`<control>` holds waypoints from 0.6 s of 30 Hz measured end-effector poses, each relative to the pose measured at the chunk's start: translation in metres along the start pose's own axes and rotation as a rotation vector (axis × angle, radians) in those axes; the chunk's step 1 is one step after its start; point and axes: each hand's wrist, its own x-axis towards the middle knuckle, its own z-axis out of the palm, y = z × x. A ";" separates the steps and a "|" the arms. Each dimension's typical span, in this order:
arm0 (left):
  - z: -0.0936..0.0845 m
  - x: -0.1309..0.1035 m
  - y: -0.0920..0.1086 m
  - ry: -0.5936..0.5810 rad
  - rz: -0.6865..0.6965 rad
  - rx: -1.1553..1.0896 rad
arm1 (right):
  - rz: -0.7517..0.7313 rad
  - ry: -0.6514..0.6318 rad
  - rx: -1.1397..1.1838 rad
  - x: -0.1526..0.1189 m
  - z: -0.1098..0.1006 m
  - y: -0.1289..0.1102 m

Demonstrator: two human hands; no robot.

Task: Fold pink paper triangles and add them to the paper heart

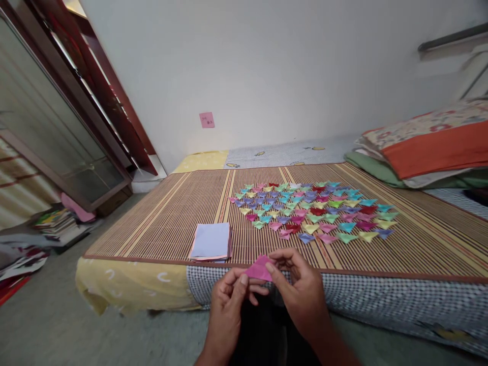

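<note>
Between my two hands, just in front of the bed's edge, is a magenta sheet of origami paper [260, 269] folded into a triangle. My left hand [229, 300] pinches its left corner between thumb and fingers. With thumb and fingertips, my right hand [299, 284] grips the triangle's right side. Beyond my left hand, a stack of square paper [211, 241] with a pale blue sheet on top lies on the mat. Many small folded paper pieces [310, 229] in mixed colours sit in rows past my right hand.
A striped bamboo mat [152, 218] covers the bed, with a patterned sheet [381, 295] hanging over its front edge. Folded bedding [430, 147] is piled at the right. A pink note [207, 120] is on the wall. Books [57, 226] stand on the left near a glass-paned door [68, 127].
</note>
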 end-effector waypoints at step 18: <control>0.005 0.012 0.015 -0.078 -0.079 0.086 | -0.107 -0.013 -0.086 0.002 -0.003 -0.008</control>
